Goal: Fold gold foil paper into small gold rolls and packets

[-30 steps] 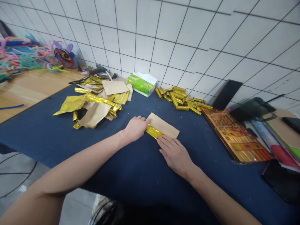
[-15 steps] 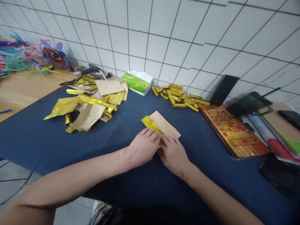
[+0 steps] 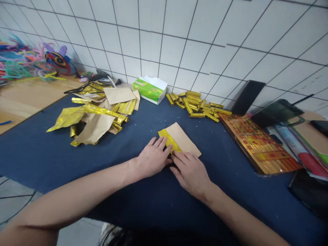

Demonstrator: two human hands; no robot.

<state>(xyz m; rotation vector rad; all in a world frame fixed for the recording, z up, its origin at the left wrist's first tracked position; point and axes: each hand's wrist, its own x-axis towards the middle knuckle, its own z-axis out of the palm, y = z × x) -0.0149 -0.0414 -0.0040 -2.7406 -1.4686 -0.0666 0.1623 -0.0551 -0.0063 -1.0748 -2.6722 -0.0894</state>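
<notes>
A sheet of brown paper [image 3: 185,139] lies at an angle on the dark blue cloth, with a gold foil strip [image 3: 169,139] along its near left side. My left hand [image 3: 155,156] rests palm down at the near left edge of the foil, fingers slightly apart, fingertips on the gold. Against the near right end of the paper lies my right hand [image 3: 190,172], its fingers extended over the edge and its thumb apart. The thumb tips are close together, and the near edge of the foil is partly hidden under the fingers.
Gold foil and brown paper scraps [image 3: 96,128] are heaped at the left. Behind are a green tissue pack [image 3: 150,89] and several short gold rolls [image 3: 193,102]. At the right lie an orange-gold packet [image 3: 261,143], a dark upright block [image 3: 248,97] and a black phone-like object [image 3: 309,193].
Both hands have loosened and spread their fingers, showing more of the gold strip. The sheet sits slightly farther right and nearer. The view has shifted a little.
</notes>
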